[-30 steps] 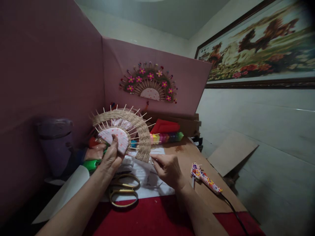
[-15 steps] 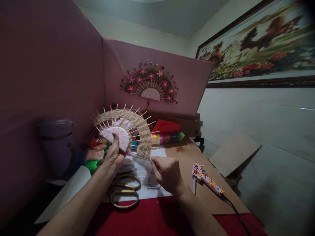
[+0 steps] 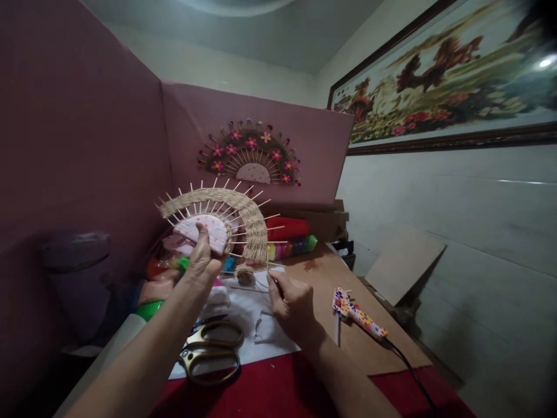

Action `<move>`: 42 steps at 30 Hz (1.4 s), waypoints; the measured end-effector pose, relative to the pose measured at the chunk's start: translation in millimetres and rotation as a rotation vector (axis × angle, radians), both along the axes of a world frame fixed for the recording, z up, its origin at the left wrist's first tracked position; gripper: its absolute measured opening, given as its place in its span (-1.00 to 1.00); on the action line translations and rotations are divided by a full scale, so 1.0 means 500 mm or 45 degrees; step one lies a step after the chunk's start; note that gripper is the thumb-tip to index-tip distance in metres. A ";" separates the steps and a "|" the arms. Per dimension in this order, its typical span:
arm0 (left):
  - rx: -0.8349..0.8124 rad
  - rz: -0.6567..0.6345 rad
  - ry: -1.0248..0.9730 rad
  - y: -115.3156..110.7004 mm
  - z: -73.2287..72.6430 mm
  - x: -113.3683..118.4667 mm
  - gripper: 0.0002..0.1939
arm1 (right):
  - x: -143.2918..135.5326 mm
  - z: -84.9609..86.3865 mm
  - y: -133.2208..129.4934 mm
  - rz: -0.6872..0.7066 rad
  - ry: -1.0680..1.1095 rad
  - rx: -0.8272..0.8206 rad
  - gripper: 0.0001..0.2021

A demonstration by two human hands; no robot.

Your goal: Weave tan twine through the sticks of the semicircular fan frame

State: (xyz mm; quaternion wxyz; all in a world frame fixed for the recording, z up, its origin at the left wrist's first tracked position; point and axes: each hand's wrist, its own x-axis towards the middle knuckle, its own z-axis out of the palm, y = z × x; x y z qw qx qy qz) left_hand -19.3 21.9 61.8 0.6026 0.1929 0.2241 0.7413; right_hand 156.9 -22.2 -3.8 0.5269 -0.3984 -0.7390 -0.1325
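Observation:
My left hand (image 3: 203,251) grips a half-round fan (image 3: 253,223) by its white, pink-dotted base, thumb on the front. Thin wooden sticks radiate from that base, with a wide band of tan twine woven through them. At the fan's lower right end, my right hand (image 3: 290,299) pinches the twine (image 3: 268,268) between thumb and fingers. A small ball of twine (image 3: 245,275) lies just under the fan, behind it on the table. Gold-handled scissors (image 3: 213,351) rest below my hands, on white paper (image 3: 248,319).
A flower-patterned glue gun (image 3: 359,313) with a black cord lies on brown board at the right. A finished fan with pink flowers (image 3: 250,152) hangs on the pink panel. Colourful bags (image 3: 156,284) are heaped at the left. A red cloth (image 3: 261,386) covers the near edge.
The camera view has shifted slightly. The fan has tilted a little, and the ball of twine now shows beneath it. Both hands keep their holds.

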 end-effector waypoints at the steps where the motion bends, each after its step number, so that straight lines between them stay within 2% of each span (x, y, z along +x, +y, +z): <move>1: -0.034 0.026 -0.021 0.019 0.014 0.012 -0.58 | 0.001 -0.001 0.002 0.002 0.010 -0.005 -0.84; 4: -0.087 0.021 -0.053 0.056 0.040 0.035 -0.56 | 0.005 -0.003 0.010 0.008 0.042 -0.013 -0.84; 8: -0.165 -0.017 -0.086 0.058 0.043 0.035 -0.56 | 0.009 -0.002 0.015 0.034 0.130 -0.070 -0.83; 10: -0.182 -0.019 -0.098 0.054 0.043 0.032 -0.59 | 0.010 0.002 0.017 0.119 0.240 -0.174 -0.82; 15: -0.213 -0.040 -0.142 0.060 0.043 0.031 -0.72 | 0.011 0.012 0.031 0.493 0.660 -0.396 -0.82; 18: -0.255 -0.071 -0.118 0.061 0.044 0.035 -0.77 | 0.016 0.015 0.038 0.565 0.768 -0.460 -0.83; 22: -0.302 -0.091 -0.004 0.056 0.042 0.041 -0.87 | 0.024 0.019 0.036 0.472 0.768 -0.455 -0.86; 27: -0.284 -0.046 0.079 0.063 0.034 0.038 -0.87 | 0.036 0.022 0.034 0.222 0.655 -0.330 -0.85; 33: -0.162 0.109 0.154 0.083 0.024 0.027 -0.82 | 0.051 0.019 0.039 -0.017 0.333 -0.042 -0.88; 38: -0.107 0.155 0.231 0.077 0.032 0.021 -0.85 | 0.058 0.026 0.039 -0.085 0.290 0.050 -0.90; 42: -0.105 0.002 0.236 0.069 0.043 0.012 -0.86 | 0.061 0.032 0.041 -0.042 0.390 -0.020 -0.89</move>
